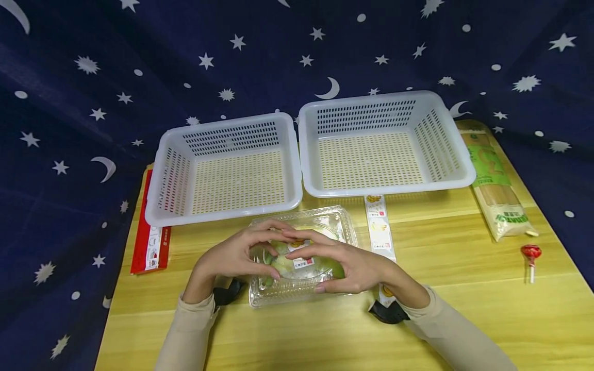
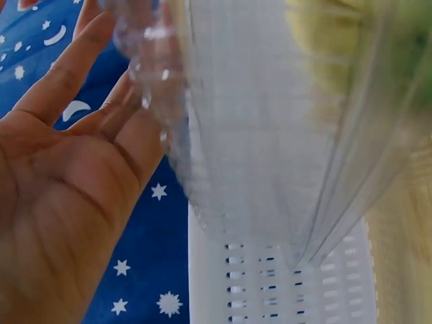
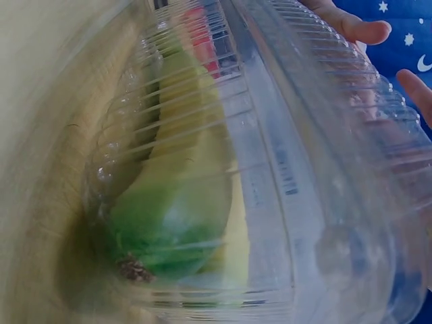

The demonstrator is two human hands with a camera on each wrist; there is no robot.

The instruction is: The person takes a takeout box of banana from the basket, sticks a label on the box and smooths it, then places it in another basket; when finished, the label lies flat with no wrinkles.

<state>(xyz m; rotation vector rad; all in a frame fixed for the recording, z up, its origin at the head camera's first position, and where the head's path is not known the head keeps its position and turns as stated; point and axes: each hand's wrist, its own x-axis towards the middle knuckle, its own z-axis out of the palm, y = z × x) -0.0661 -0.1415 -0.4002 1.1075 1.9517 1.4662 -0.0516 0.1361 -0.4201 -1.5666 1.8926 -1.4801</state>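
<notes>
A clear plastic clamshell box (image 1: 274, 300) lies closed on the table between the hands. Inside it are green-yellow fruit (image 3: 172, 216) that look like bananas. On the lid is a white label (image 1: 303, 262) with a banana picture. My left hand (image 1: 238, 252) arches over the box's left part, fingertips at the lid. From the other side my right hand (image 1: 352, 265) reaches over the lid, fingers spread near the label. The two hands' fingertips almost meet. In the left wrist view, the left palm (image 2: 61, 196) stands apart from the box wall.
Two white plastic baskets (image 1: 223, 212) (image 1: 385, 191) stand side by side behind the box. A strip of banana labels (image 1: 380, 232) lies to its right. Farther right are a noodle packet (image 1: 496, 196) and a red lollipop (image 1: 531, 252). A red packet (image 1: 143, 242) lies at left.
</notes>
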